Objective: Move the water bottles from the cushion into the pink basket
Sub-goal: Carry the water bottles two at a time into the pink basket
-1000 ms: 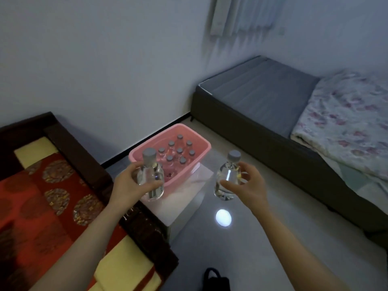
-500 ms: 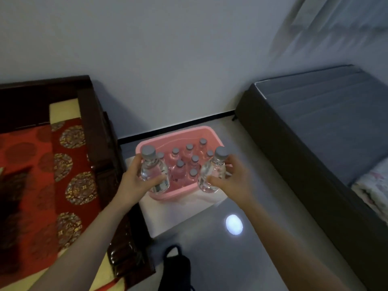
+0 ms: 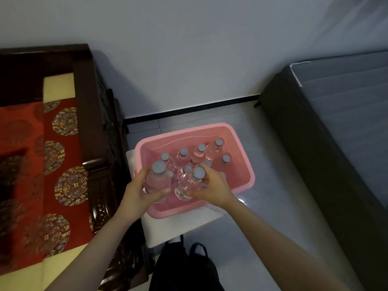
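Water bottle, left [image 3: 155,182]: clear round plastic, grey cap; my left hand [image 3: 136,193] wraps its body.
Water bottle, right [image 3: 186,186]: same build; my right hand [image 3: 213,190] wraps it.
Position: both above near end of smooth pink rectangular plastic basket [image 3: 247,164].
Contents: capped bottles [image 3: 197,153] standing inside.

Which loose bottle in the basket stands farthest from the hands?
The bottle in the far right corner of the pink basket; all the others stand nearer the front.

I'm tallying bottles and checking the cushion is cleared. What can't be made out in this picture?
Head view: the left hand, right hand and held bottles hide the near part of the pink basket; no firm count.
Head view: the cushion is cut off by the left edge; leftover bottles unknowable.
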`<state>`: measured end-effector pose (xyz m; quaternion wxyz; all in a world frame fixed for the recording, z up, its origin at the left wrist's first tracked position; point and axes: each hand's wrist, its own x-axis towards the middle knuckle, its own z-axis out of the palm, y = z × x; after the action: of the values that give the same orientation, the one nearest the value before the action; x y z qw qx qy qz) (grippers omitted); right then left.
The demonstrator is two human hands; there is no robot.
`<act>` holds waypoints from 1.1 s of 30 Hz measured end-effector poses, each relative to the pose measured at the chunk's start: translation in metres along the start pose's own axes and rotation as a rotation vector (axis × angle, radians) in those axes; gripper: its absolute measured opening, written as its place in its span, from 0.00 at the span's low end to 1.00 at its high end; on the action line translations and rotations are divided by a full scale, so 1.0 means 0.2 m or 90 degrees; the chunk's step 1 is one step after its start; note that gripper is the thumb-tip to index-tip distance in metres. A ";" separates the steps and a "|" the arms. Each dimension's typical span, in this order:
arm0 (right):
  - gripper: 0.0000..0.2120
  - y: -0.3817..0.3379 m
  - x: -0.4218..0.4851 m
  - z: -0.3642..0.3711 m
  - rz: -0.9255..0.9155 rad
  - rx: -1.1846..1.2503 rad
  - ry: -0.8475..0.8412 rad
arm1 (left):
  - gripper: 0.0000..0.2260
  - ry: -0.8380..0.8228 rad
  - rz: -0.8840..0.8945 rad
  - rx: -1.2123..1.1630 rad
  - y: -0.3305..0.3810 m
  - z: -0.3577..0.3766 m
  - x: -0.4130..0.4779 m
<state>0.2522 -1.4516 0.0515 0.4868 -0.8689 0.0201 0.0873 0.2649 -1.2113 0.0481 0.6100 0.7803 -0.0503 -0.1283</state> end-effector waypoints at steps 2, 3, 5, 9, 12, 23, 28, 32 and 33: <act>0.23 0.05 0.07 0.03 -0.017 -0.042 -0.057 | 0.30 0.034 0.006 0.090 -0.03 0.02 0.02; 0.22 0.07 0.11 0.05 -0.031 -0.067 -0.076 | 0.31 0.045 0.024 0.145 -0.04 0.02 0.04; 0.22 0.13 0.17 0.07 -0.057 -0.119 -0.113 | 0.30 0.048 0.043 0.183 -0.06 0.03 0.09; 0.21 0.22 0.23 0.10 -0.082 -0.180 -0.174 | 0.22 0.063 0.014 0.181 -0.08 0.05 0.09; 0.18 0.24 0.28 0.10 -0.086 -0.191 -0.213 | 0.19 0.062 0.006 0.176 -0.09 0.04 0.08; 0.12 0.25 0.36 0.15 -0.181 -0.412 -0.330 | 0.16 0.052 0.001 0.270 -0.09 0.09 0.08; 0.12 0.23 0.37 0.15 -0.136 -0.394 -0.367 | 0.11 0.014 -0.038 0.320 -0.11 0.11 0.10; 0.08 0.25 0.35 0.17 -0.114 -0.374 -0.387 | 0.13 -0.043 -0.029 0.352 -0.15 0.12 0.10; 0.07 0.26 0.34 0.17 -0.106 -0.371 -0.380 | 0.13 -0.053 -0.036 0.358 -0.16 0.12 0.10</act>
<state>0.3080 -1.4461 -0.0216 0.2106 -0.9055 -0.2171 0.2975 0.2747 -1.2310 0.0080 0.3633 0.9140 -0.0868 -0.1585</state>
